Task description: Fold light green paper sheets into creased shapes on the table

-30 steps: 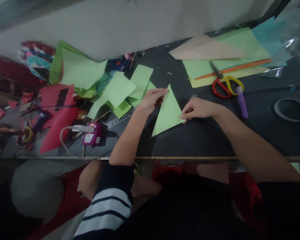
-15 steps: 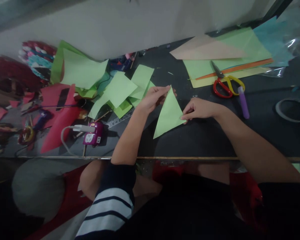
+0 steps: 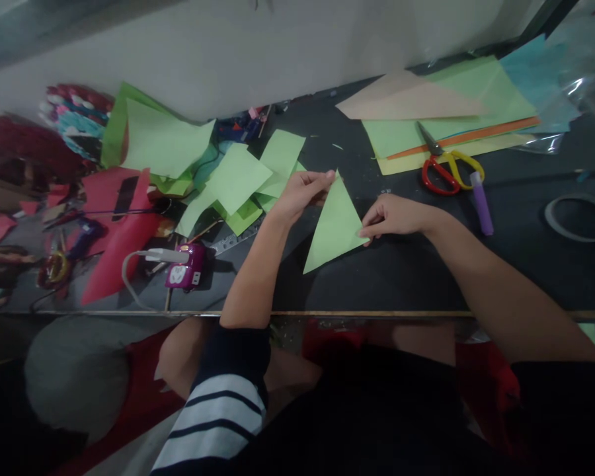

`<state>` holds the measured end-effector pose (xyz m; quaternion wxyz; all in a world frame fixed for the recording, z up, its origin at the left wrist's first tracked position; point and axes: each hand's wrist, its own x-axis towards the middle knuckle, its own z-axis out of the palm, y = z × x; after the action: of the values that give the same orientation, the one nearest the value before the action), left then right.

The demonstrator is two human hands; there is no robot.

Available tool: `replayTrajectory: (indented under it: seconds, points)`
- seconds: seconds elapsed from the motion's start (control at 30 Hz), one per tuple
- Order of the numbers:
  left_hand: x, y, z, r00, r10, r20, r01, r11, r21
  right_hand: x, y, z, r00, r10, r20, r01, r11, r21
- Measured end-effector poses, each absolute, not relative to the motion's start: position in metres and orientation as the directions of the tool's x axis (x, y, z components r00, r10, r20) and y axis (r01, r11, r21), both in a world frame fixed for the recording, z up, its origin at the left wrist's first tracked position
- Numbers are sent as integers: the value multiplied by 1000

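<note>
A light green triangle of paper [image 3: 333, 231], which looks folded, is held between my hands just over the dark table. My left hand [image 3: 305, 192] pinches its top corner between thumb and fingers. At the right corner, my right hand [image 3: 389, 217] grips the paper with thumb and forefinger. Left of my left hand lie several loose green paper pieces [image 3: 240, 177]. Beyond my right hand rest scissors [image 3: 441, 165] with one red and one yellow handle, and a purple glue stick [image 3: 482, 205] touches the yellow one.
Stacked coloured sheets [image 3: 451, 99] lie at the back right, near a roll of tape [image 3: 580, 218]. To the left are a purple plug adapter [image 3: 186, 266] with a white cable, a metal ruler [image 3: 235, 239] and red paper [image 3: 121, 258]. The table's front edge [image 3: 377, 313] runs below my forearms.
The fingers of my left hand behind the paper's top corner have drawn in slightly. My right hand keeps its grip, and the paper has hardly moved.
</note>
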<state>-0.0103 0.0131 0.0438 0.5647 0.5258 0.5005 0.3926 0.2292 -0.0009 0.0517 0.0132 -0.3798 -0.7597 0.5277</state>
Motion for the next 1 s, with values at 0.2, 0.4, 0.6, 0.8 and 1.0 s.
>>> replayTrajectory:
  seconds: [0.2, 0.4, 0.6, 0.8, 1.0]
  points:
    - [-9, 15, 46, 263, 959, -110, 65, 96, 993, 229, -2, 54, -719, 588, -371, 560, 174, -810]
    - [-9, 19, 39, 177, 971, -158, 47, 152, 987, 228, -2, 53, -709, 590, -386, 567, 152, -810]
    - [-11, 20, 34, 191, 963, -190, 47, 185, 982, 228, -3, 55, -701, 592, -398, 582, 154, -798]
    - [-7, 15, 41, 187, 962, -200, 50, 193, 980, 227, -3, 57, -697, 590, -408, 594, 157, -789]
    - [-5, 16, 42, 152, 968, -200, 54, 194, 980, 228, -2, 56, -712, 585, -388, 578, 175, -797]
